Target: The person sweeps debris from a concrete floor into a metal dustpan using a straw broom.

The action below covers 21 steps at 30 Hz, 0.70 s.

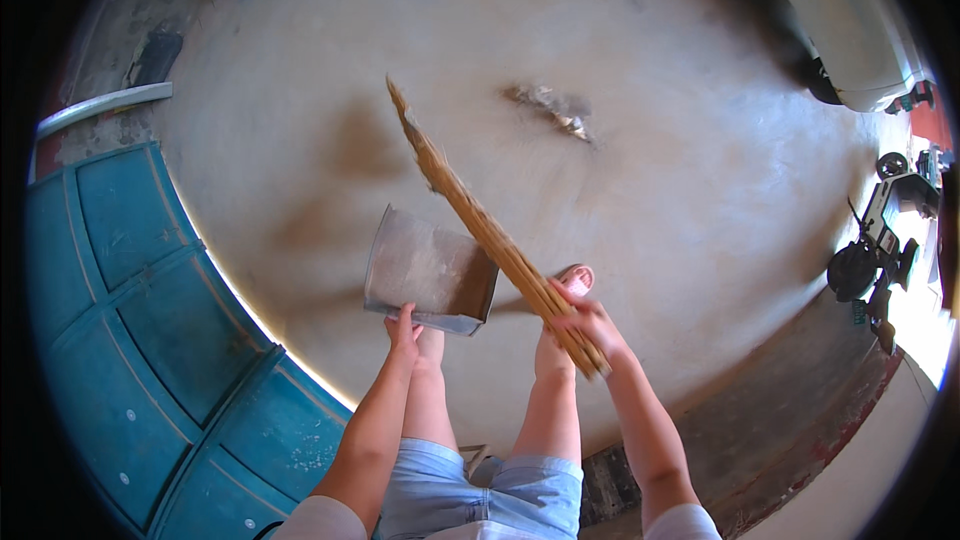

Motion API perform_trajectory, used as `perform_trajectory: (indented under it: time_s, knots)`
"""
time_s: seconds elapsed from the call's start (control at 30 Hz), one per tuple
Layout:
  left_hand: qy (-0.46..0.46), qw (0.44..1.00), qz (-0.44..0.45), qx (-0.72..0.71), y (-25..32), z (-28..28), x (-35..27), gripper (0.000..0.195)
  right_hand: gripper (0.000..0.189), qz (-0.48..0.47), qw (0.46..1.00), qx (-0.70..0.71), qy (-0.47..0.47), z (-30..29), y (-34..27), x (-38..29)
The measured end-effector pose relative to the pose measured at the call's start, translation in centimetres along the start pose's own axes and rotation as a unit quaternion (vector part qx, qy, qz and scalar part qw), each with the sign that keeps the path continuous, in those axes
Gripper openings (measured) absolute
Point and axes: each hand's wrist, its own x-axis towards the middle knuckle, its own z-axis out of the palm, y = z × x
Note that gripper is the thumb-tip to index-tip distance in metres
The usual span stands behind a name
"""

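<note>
My left hand (405, 328) grips the near rim of a metal dustpan (427, 262), held above the floor in front of my legs. Some dust shows on the pan's inner surface. In my right hand (589, 322) is the thick end of a straw broom (480, 221), a bundle of stiff stalks. It slants up and to the left, and its thin tip points away from me. The broom crosses close to the pan's right corner; whether they touch I cannot tell. Beyond the broom, a small heap of grey sweepings (559, 112) with pale scraps lies on the concrete floor (675, 187).
Blue metal doors (135, 277) run along the left, with light under their edge. A white vehicle (855, 30) stands at the far right. Below it is a motor scooter (885, 232) by a bright opening. A pink sandal (577, 280) is on my right foot.
</note>
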Motion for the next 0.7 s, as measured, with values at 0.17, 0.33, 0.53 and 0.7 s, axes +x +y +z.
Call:
perform_trajectory:
  time_s: [0.17, 0.33, 0.53, 0.7]
  knots:
    - [-0.063, 0.995, -0.003, 0.073, 6.1, -2.0, 4.1, 0.053, 0.062, -0.063, 0.964, 0.258, 0.032, 0.1, 4.4, 0.1]
    - [-0.059, 0.988, 0.069, 0.123, 7.0, -1.2, 8.4, 0.048, 0.064, -0.063, 0.953, 0.265, 0.131, -1.3, 8.4, -7.1]
    - [-0.108, 0.985, 0.027, 0.128, 5.5, 2.5, 11.2, 0.046, 0.072, -0.084, 0.965, 0.149, 0.199, 0.6, 4.3, -19.1]
    - [-0.189, 0.975, 0.043, 0.109, 4.1, 9.1, 11.4, 0.059, 0.072, -0.153, 0.943, -0.087, 0.282, -1.2, -3.8, -19.2]
